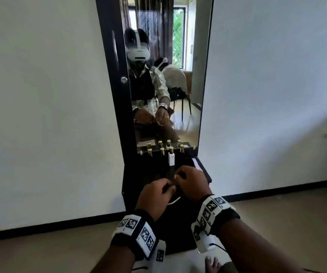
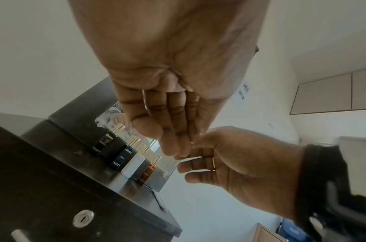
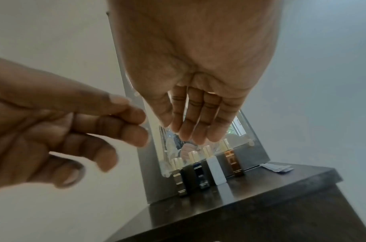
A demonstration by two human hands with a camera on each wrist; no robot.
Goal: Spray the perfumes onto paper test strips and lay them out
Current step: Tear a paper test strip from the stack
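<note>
Perfume bottles [image 1: 171, 159], four in a row with their gold caps on, stood at the back of the black worktop [image 1: 150, 174] against the tall mirror [image 1: 166, 75], so by my judgement no spraying was under way and no strip had yet been laid out. The left hand [image 1: 154, 196] and right hand [image 1: 192, 184] hung together over the worktop's near edge, fingers curled and fingertips meeting. A thin pale curved piece, probably a paper test strip [image 1: 175, 200], showed just beneath them; which hand pinched it I could not tell. Only the head view caught that strip. The wrist views instead gave the bottles closely: a blue one marked BLEU [image 2: 124, 157], a white one [image 3: 216, 172] and an amber one [image 3: 233, 162]. The right wrist view also showed loose pale papers [image 3: 277, 168] at the worktop's far right corner.
</note>
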